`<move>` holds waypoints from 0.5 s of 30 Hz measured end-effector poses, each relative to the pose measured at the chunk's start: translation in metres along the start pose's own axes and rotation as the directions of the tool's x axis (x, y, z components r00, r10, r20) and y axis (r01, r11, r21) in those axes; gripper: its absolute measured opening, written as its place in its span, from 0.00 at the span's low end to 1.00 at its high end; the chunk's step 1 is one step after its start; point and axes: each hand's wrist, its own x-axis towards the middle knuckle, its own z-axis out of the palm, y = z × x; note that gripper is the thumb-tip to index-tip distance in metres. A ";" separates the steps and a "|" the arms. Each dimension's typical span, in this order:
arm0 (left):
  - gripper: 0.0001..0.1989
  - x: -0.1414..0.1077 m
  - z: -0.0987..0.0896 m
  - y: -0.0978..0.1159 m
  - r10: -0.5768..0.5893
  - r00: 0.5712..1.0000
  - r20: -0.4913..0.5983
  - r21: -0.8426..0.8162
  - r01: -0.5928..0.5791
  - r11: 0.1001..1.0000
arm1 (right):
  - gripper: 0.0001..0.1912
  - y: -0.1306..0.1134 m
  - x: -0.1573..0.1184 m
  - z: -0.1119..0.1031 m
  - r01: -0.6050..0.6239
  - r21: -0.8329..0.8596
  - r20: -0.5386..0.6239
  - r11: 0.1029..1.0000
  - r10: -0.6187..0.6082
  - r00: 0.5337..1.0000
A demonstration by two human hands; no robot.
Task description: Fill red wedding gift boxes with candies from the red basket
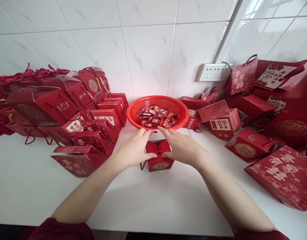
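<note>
A small red gift box (pixel 160 166) with a round gold emblem stands upright on the white table in front of me. My left hand (pixel 134 146) is on its left side, thumb over the top and fingers reaching to the back. From the right, my right hand (pixel 180 145) mirrors this, its thumb on the top panel. Both hands hold the box at its top flaps, which lean inward. A dark red cord handle (pixel 142 165) hangs out at the box's left. Just behind, a red plastic basket (pixel 133 110) contains many small wrapped candies (pixel 157 116).
Rows of red gift boxes (pixel 75 163) fill the left side, some with rope handles. More red boxes (pixel 288 176) are piled on the right. A white power strip (pixel 215 72) with a dark cable is against the tiled wall (pixel 148 50).
</note>
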 end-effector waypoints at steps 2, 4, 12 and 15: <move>0.34 -0.001 0.002 -0.001 -0.005 1.000 -0.002 0.030 0.005 1.000 | 0.43 0.001 -0.001 0.001 0.043 0.003 -0.007 0.999 -0.043 0.999; 0.32 -0.001 0.003 -0.002 -0.002 0.999 -0.038 0.068 0.004 0.998 | 0.40 0.002 -0.002 0.001 0.069 0.010 -0.021 0.998 -0.069 0.997; 0.31 -0.008 -0.003 0.006 0.011 1.000 -0.020 -0.054 -0.012 0.998 | 0.39 0.000 -0.001 -0.003 0.194 0.001 -0.083 0.981 -0.194 0.978; 0.35 -0.018 0.006 0.014 0.002 1.000 0.004 -0.090 -0.001 0.996 | 0.19 0.001 0.000 -0.004 0.199 -0.035 -0.040 0.979 -0.200 0.979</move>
